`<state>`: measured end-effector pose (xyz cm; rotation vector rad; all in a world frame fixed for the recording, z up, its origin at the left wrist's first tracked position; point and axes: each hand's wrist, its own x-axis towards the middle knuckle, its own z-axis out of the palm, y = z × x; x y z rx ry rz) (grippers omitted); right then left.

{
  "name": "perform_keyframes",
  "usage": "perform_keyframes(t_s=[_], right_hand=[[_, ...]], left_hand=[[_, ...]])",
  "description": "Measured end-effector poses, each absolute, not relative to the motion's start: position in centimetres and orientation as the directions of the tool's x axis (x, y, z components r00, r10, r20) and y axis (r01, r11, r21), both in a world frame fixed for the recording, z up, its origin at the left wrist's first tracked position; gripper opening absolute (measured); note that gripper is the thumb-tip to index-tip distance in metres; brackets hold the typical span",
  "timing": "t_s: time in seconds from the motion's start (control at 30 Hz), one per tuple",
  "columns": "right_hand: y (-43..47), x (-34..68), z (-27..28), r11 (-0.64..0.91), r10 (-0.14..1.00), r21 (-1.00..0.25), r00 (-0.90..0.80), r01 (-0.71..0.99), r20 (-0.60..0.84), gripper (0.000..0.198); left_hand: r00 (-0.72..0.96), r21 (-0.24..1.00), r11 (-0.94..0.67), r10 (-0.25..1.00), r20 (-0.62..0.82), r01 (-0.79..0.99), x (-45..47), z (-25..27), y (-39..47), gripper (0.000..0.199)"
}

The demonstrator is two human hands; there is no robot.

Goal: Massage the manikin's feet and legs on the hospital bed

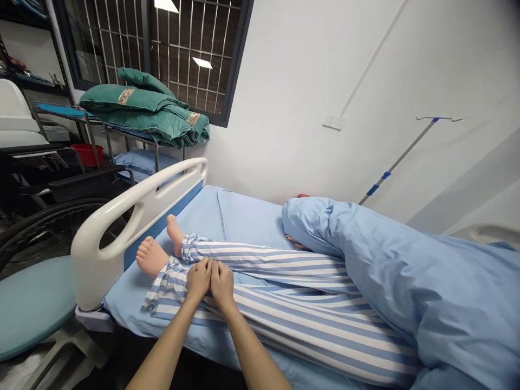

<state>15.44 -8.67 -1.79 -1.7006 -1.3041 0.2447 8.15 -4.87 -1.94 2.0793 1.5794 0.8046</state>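
My left hand (199,279) and my right hand (221,280) are side by side, knuckles up and touching, above the lower legs of a figure lying on the bed. Both are closed, with the fingers curled under; whatever may be inside them is hidden. Beneath and around them are blue-and-white striped trousers (292,319). Two bare feet (151,257), smooth like a manikin's, stick out of the cuffs to the left of my hands. A light blue quilt (390,271) covers the figure from the thighs up. Light blue sheeting (244,211) lies under the legs.
A cream footboard (91,260) closes the bed's left end. Beyond it are a wheelchair (57,211), a teal seat (36,303), a red bucket (87,155) and folded green quilts (150,108) on a rack. An IV pole (400,160) rises behind the bed.
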Motion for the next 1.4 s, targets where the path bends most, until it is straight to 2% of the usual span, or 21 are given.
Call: perform_keyframes(t_s=[0.27, 0.37, 0.5, 0.6, 0.8, 1.27, 1.4], right_hand=[[-8.8, 15.6, -1.3, 0.031, 0.843, -0.800, 0.415, 0.599, 0.343, 0.041], [-8.8, 15.6, -1.4, 0.054, 0.840, -0.814, 0.415, 0.578, 0.350, 0.040], [-8.7, 15.9, -1.6, 0.073, 0.808, -0.840, 0.461, 0.538, 0.366, 0.040], [-8.7, 16.2, -1.7, 0.101, 0.801, -0.871, 0.480, 0.482, 0.358, 0.039], [-8.8, 16.3, -1.6, 0.110, 0.803, -0.885, 0.484, 0.452, 0.347, 0.036], [-8.5, 16.1, -0.9, 0.012, 0.818, -0.882, 0.503, 0.471, 0.280, 0.039], [-8.9, 17.1, 0.3, 0.036, 0.825, -0.841, 0.459, 0.540, 0.330, 0.040]], left_hand=[[0.193, 0.675, -0.290, 0.957, 0.218, 0.679, 8.2, -2.2, -4.8, 0.027], [0.137, 0.724, -0.281, 0.958, 0.253, 0.630, 8.3, -1.4, -4.8, 0.028], [-0.023, 0.837, -0.290, 0.940, 0.339, 0.464, 9.0, 0.1, -5.2, 0.037], [-0.052, 0.897, -0.280, 0.948, 0.315, 0.341, 9.7, 0.0, -5.6, 0.042], [0.146, 0.809, -0.317, 0.948, 0.282, 0.494, 10.0, -2.6, -5.8, 0.040], [0.167, 0.658, -0.257, 0.966, 0.197, 0.708, 9.7, -2.5, -5.7, 0.034], [0.181, 0.636, -0.252, 0.968, 0.176, 0.729, 9.8, -2.1, -5.8, 0.035]])
